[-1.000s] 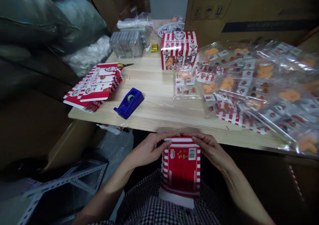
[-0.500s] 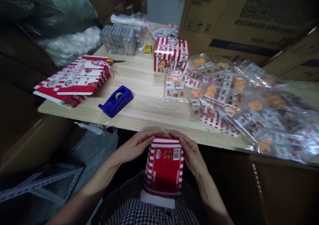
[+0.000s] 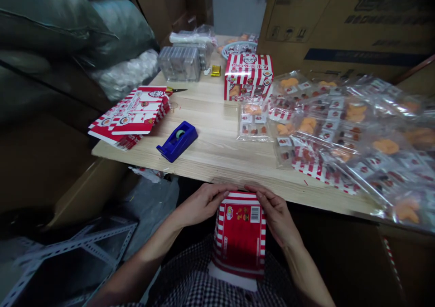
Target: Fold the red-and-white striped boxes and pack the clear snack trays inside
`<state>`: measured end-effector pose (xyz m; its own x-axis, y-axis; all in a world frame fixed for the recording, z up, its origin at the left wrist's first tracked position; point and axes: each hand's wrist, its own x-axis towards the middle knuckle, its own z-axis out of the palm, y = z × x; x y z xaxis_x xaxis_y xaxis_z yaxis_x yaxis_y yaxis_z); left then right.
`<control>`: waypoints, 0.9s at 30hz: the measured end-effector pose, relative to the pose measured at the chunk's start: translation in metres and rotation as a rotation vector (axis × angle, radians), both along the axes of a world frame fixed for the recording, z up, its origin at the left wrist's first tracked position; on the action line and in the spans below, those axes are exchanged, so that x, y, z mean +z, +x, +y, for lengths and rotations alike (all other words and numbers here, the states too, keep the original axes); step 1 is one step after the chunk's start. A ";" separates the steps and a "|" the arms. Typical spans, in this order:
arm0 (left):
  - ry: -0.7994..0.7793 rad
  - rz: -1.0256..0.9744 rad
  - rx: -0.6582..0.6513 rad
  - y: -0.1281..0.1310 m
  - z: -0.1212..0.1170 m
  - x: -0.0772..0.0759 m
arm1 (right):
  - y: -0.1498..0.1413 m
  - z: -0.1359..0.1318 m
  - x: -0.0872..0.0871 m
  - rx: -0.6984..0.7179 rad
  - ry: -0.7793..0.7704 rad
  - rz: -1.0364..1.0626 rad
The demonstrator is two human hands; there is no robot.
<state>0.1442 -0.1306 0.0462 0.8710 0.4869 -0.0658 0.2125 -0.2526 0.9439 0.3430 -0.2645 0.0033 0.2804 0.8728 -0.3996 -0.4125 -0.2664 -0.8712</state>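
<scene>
Beside the table (image 3: 217,155), the left hand (image 3: 204,202) and right hand (image 3: 277,214) grip the far corners of a carton (image 3: 240,239), its near end over a shirt (image 3: 193,282). A tape dispenser (image 3: 178,143) sits beyond.

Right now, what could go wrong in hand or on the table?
Left hand and right hand hold the red-and-white striped cardboard carton near its far end; it might slip. The pile of clear plastic packets reaches the front edge of the pale wooden tabletop; some could slide off.
</scene>
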 end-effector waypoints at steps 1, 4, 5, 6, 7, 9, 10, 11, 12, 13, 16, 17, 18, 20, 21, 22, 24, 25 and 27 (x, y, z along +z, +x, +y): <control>0.019 -0.001 -0.007 -0.001 -0.002 0.000 | 0.000 0.000 0.000 -0.007 0.000 -0.001; 0.071 0.008 -0.021 -0.007 -0.007 -0.003 | -0.001 0.000 -0.001 -0.036 0.016 -0.035; 0.077 0.014 -0.016 -0.008 -0.009 -0.005 | -0.002 -0.001 -0.002 -0.042 0.020 -0.039; 0.073 0.022 -0.004 -0.010 -0.011 -0.008 | -0.003 -0.001 -0.003 -0.043 0.022 -0.034; 0.062 0.034 0.012 -0.011 -0.012 -0.010 | -0.004 -0.002 -0.003 -0.041 0.024 -0.024; 0.034 0.044 0.060 -0.011 -0.017 -0.015 | -0.006 -0.004 -0.004 -0.034 0.032 -0.017; 0.029 0.042 0.085 -0.011 -0.019 -0.016 | -0.006 -0.005 -0.004 -0.030 0.042 -0.028; 0.032 0.034 0.106 -0.010 -0.022 -0.017 | -0.006 -0.006 -0.004 -0.023 0.055 -0.045; 0.042 0.023 0.121 -0.008 -0.024 -0.018 | -0.006 -0.008 -0.004 -0.009 0.066 -0.059; 0.054 0.011 0.132 -0.007 -0.026 -0.019 | -0.006 -0.009 -0.005 0.011 0.074 -0.064; 0.059 -0.013 0.140 -0.003 -0.026 -0.019 | -0.003 -0.012 -0.008 0.086 0.077 -0.058; 0.037 -0.018 0.134 -0.003 -0.025 -0.019 | -0.003 -0.013 -0.009 0.099 0.076 -0.062; 0.004 -0.026 0.125 -0.003 -0.023 -0.019 | -0.003 -0.013 -0.009 0.105 0.077 -0.064; -0.075 -0.052 0.097 -0.003 -0.018 -0.019 | -0.004 -0.013 -0.008 0.107 0.076 -0.052; -0.109 -0.066 0.083 -0.004 -0.017 -0.019 | -0.005 -0.013 -0.007 0.108 0.075 -0.036; -0.130 -0.077 0.071 -0.005 -0.016 -0.019 | -0.005 -0.013 -0.006 0.112 0.073 -0.022; -0.107 -0.077 0.068 -0.006 -0.018 -0.017 | -0.006 -0.012 -0.005 0.126 0.074 -0.039; -0.064 -0.062 0.078 -0.007 -0.019 -0.016 | -0.006 -0.012 -0.004 0.134 0.081 -0.081; 0.045 -0.022 0.100 -0.008 -0.023 -0.012 | -0.006 -0.011 -0.003 0.147 0.103 -0.198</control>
